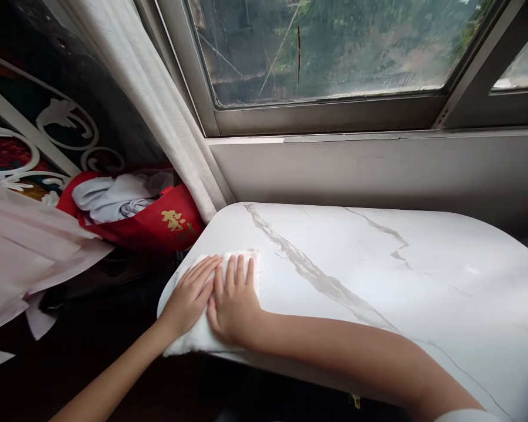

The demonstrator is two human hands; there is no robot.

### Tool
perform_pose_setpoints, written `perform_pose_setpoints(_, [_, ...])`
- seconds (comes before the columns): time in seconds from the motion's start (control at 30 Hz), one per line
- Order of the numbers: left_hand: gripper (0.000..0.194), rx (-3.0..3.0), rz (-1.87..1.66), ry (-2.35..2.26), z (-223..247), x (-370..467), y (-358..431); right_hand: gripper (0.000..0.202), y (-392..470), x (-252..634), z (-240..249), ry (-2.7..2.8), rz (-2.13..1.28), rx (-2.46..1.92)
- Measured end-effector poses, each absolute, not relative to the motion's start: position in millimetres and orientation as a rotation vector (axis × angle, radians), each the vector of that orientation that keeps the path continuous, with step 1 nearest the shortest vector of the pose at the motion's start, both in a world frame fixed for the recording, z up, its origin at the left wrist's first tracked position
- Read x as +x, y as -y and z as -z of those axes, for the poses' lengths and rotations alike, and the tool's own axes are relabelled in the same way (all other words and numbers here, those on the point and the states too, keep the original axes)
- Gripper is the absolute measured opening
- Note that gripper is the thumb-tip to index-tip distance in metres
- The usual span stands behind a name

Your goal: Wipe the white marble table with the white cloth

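A white cloth (202, 340) lies on the left end of a white table (290, 234) with grey marble veins. My left hand (187, 302) presses on the cloth's left part, fingers stretched out and pointing up to the right. Beside it, my right hand (235, 302) rests flat on the cloth, its fingers extended toward the window side. The fingertips of my left hand meet the index-finger side of my right hand. Part of the cloth is hidden under both palms, and its lower edge hangs at the table's front rim.
Behind the table is a wall with a metal-framed window (325, 114). A white curtain (158, 105) hangs at the left corner. Near it, a red bag (154, 225) holds light grey fabric (114, 196). Pale pink cloth (35, 252) drapes at far left beside white scrollwork (66, 120).
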State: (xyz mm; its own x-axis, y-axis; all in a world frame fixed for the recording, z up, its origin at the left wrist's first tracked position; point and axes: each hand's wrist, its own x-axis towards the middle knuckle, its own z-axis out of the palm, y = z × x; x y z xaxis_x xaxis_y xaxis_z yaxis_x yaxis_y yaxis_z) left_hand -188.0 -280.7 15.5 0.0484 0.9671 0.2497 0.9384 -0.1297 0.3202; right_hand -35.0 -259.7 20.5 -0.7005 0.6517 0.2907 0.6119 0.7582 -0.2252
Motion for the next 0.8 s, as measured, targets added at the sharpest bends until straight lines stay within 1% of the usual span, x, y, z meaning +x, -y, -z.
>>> perform_pose_setpoints(0.13, [0.049, 2.202, -0.628, -2.041, -16, -212, 281, 0.063, 258, -58, -16, 2.570, -0.178, -0.926])
perform_pose_setpoints(0.27, [0.050, 2.175, -0.667, -2.074, -15, -215, 251, 0.061, 226, -62, -10, 2.525, -0.226, -0.916])
perform_pose_setpoints(0.47, [0.047, 2.161, -0.770, -2.042, -11, -210, 170, 0.061, 145, -62, -8, 2.533, -0.166, -0.971])
perform_pose_setpoints(0.6, [0.047, 2.174, -0.827, -1.889, -11, -215, 105, 0.059, 97, -68, -5, 2.469, -0.114, -1.111])
perform_pose_setpoints(0.8, [0.043, 2.123, -0.848, -1.723, -12, -219, 41, 0.058, 65, -77, -3, 2.299, -0.099, -1.347])
